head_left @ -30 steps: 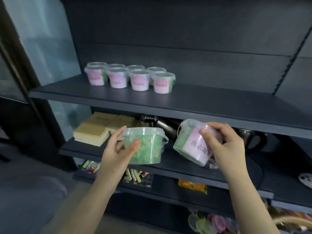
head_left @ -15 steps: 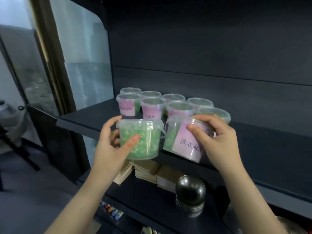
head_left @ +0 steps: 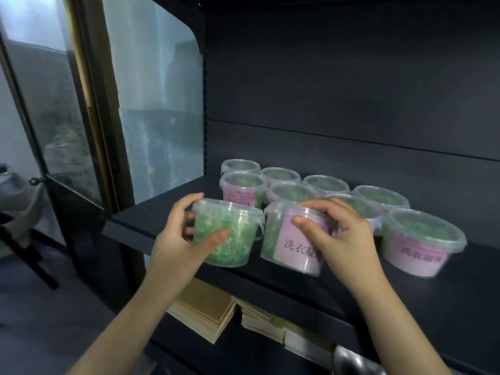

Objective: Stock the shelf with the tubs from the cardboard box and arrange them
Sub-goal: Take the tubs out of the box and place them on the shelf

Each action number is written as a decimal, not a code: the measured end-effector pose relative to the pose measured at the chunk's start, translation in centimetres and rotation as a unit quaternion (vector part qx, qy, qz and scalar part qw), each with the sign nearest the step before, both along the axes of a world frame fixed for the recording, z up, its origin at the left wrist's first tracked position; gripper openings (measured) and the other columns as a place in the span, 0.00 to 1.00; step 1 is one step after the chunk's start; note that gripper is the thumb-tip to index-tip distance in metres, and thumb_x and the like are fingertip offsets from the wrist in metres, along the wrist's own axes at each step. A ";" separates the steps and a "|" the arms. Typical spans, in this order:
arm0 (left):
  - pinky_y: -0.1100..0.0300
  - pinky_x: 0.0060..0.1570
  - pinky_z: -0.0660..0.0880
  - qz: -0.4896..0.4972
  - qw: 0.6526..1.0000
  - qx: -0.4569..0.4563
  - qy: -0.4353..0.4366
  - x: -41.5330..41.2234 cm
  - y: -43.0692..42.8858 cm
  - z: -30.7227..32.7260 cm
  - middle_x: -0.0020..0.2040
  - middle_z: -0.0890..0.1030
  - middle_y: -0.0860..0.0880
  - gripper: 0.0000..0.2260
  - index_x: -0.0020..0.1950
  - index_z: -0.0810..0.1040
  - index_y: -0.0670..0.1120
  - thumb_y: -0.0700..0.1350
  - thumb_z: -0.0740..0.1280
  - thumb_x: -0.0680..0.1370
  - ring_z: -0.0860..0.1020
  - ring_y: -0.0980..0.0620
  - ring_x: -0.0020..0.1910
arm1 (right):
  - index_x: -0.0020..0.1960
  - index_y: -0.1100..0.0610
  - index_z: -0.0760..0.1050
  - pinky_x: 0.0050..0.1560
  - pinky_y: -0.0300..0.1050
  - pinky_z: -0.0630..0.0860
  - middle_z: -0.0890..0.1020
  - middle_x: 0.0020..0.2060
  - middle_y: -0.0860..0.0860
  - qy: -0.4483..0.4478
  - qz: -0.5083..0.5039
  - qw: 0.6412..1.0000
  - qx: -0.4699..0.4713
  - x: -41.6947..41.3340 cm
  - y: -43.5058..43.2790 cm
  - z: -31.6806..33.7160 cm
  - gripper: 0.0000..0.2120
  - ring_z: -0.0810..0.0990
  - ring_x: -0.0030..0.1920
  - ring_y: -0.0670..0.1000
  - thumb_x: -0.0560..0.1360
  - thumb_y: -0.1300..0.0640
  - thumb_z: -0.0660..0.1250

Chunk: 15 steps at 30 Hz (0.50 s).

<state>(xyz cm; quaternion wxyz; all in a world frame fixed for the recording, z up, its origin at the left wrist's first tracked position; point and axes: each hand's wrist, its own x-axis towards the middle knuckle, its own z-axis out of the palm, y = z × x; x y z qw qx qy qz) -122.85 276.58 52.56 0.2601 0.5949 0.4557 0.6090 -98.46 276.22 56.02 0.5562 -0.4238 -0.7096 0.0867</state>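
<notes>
My left hand [head_left: 184,239] is clamped on the green-faced tub [head_left: 232,247], with the thumb across its front and the other fingers [head_left: 189,201] hooked behind its rim. My right hand [head_left: 349,239] grips the pink-labelled tub [head_left: 289,250], thumb on the label and the rest curled over the lid. The two sit just beside each other between my palms, and the small handle of one nearly touches the wall of the other. Both are at the front lip of the shelf [head_left: 146,220]; I cannot tell whether their bases rest on it. Beyond my fingertips the stocked tubs [head_left: 286,193] stand close-packed, and just past my right knuckles is a lone tub [head_left: 422,244]. The cardboard box is out of sight.

If I let go this near the lip, an overhanging base could tip a tub down toward the stack of boards [head_left: 205,312] below my wrists. Pushing in too hard would likely knock the rows behind askew. The tub under my left fingers shows no label forward, so I judge it needs turning.
</notes>
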 end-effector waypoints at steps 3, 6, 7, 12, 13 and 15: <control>0.68 0.43 0.76 -0.006 0.997 0.017 0.071 -2.4 2.6 0.0 0.54 0.77 0.63 0.31 0.62 0.66 0.68 0.62 0.73 0.62 0.77 0.66 0.52 | 0.48 0.40 0.78 0.53 0.43 0.74 0.80 0.48 0.38 -0.025 -0.030 0.999 0.010 -2.2 1.1 0.0 0.09 0.78 0.52 0.45 0.69 0.43 0.71; 0.59 0.49 0.77 -0.002 0.986 0.064 0.152 -4.8 5.3 -0.1 0.57 0.75 0.60 0.32 0.64 0.66 0.64 0.66 0.73 0.63 0.76 0.59 0.55 | 0.50 0.42 0.79 0.52 0.39 0.72 0.80 0.47 0.36 -0.073 -0.074 0.994 0.024 -4.3 1.9 -0.2 0.11 0.77 0.51 0.43 0.69 0.40 0.70; 0.55 0.49 0.77 0.009 0.980 0.084 0.182 -5.4 6.2 -0.2 0.57 0.75 0.57 0.33 0.64 0.66 0.61 0.68 0.72 0.63 0.75 0.56 0.56 | 0.50 0.43 0.79 0.51 0.36 0.71 0.80 0.47 0.36 -0.086 -0.089 0.992 0.026 -4.9 2.0 -0.4 0.12 0.77 0.51 0.43 0.69 0.40 0.69; 0.52 0.44 0.75 0.103 0.941 0.151 0.284 -6.6 9.0 -1.4 0.54 0.72 0.44 0.36 0.63 0.67 0.51 0.69 0.70 0.62 0.72 0.46 0.52 | 0.49 0.48 0.82 0.52 0.31 0.66 0.81 0.47 0.39 -0.142 -0.152 0.978 0.036 -7.8 1.9 -2.2 0.14 0.74 0.48 0.41 0.68 0.42 0.69; 0.51 0.43 0.75 0.115 0.933 0.163 0.300 -6.6 9.4 -1.7 0.53 0.71 0.43 0.36 0.63 0.68 0.50 0.69 0.70 0.62 0.72 0.44 0.51 | 0.50 0.49 0.82 0.54 0.31 0.66 0.81 0.47 0.41 -0.156 -0.159 0.974 0.032 -8.4 2.0 -2.5 0.14 0.75 0.49 0.42 0.68 0.43 0.69; 0.51 0.43 0.76 0.114 0.928 0.170 0.312 -6.9 10.0 -2.0 0.53 0.70 0.41 0.36 0.63 0.70 0.48 0.68 0.70 0.63 0.71 0.43 0.50 | 0.51 0.50 0.82 0.57 0.32 0.65 0.81 0.48 0.43 -0.162 -0.165 0.973 0.012 -9.2 2.2 -2.7 0.15 0.76 0.51 0.45 0.69 0.44 0.69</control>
